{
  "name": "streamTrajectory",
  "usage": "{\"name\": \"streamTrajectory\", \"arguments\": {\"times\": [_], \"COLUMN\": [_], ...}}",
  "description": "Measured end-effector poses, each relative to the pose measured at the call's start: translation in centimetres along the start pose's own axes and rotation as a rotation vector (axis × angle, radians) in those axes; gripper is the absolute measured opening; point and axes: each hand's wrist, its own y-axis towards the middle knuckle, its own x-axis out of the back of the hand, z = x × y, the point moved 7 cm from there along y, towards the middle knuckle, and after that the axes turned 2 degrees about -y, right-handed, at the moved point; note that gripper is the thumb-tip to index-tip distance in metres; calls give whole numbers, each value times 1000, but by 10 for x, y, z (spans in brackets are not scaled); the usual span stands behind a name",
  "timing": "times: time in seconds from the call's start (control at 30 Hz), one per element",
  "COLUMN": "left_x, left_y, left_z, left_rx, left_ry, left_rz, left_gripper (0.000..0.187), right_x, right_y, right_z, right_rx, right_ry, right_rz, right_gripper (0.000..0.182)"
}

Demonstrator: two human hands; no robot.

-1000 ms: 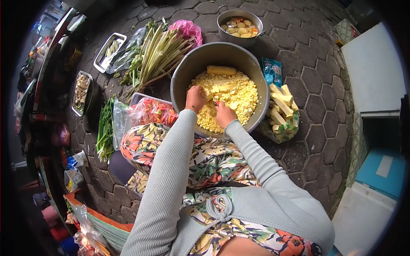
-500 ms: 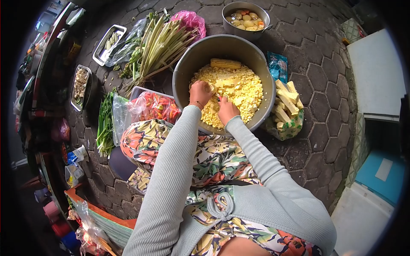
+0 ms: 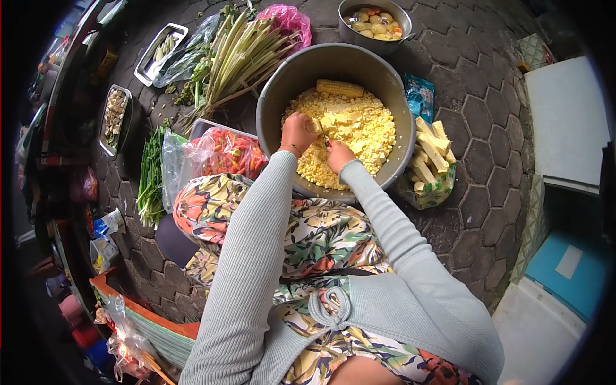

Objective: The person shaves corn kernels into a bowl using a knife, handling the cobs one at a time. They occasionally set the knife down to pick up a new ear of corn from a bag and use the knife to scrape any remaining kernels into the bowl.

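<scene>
A large grey tub (image 3: 268,102) in front of me holds a heap of cut corn kernels (image 3: 366,131). One whole corn cob (image 3: 340,88) lies on the heap near the far wall. Over the left of the heap, my left hand (image 3: 299,133) is closed around a corn cob whose yellow end shows past the fingers. My right hand (image 3: 340,156), beside it and lower, is closed on the handle of a small knife (image 3: 328,144). The blade is mostly hidden among the yellow corn.
Stripped cobs (image 3: 433,153) fill a green bag right of the tub, below a blue packet (image 3: 419,96). A pot of potatoes (image 3: 375,27) stands beyond. Leafy stalks (image 3: 247,58), red chillies (image 3: 231,154) in a plastic-covered tray and green onions (image 3: 152,179) lie left.
My view has shifted slightly, so the tub sits a little higher. Both hands stay close together over the kernels, the left still on the cob and the right on the knife.
</scene>
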Motion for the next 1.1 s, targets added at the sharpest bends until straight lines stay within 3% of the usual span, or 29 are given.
{"name": "streamTrajectory", "arguments": {"times": [0.23, 0.33, 0.4, 0.47, 0.53, 0.6, 0.73, 1.1], "left_x": [7, 10, 9, 9, 7, 8, 9, 10], "left_y": [-5, -1, -1, -2, -3, -4, -6, -3], "left_z": [-6, 4, 10, 11, 4, 0, -4, 8], "left_rx": [-8, 39, -34, -44, -60, -34, -15, -3], "left_ry": [24, 61, 36, 31, 19, 69, 63, 113], "left_rz": [-13, -6, 23, 43, 76, 29, 39, 35], "left_gripper": [29, 26, 23, 24, 24, 30, 28, 27], "right_x": [-25, -25, -27, -16, 1, 14, 23, 13], "right_y": [25, 21, 15, -8, -34, -45, -43, -18], "right_z": [-8, -16, -22, -17, -9, 3, 24, 37], "right_rx": [-212, -191, -91, 34, -49, -53, 14, -40], "right_ry": [-199, -141, -302, -274, -87, 95, 111, -57], "right_rz": [122, 146, 234, 178, 95, -125, -199, -76], "right_gripper": [30, 30, 31, 32, 31, 29, 28, 26]}}
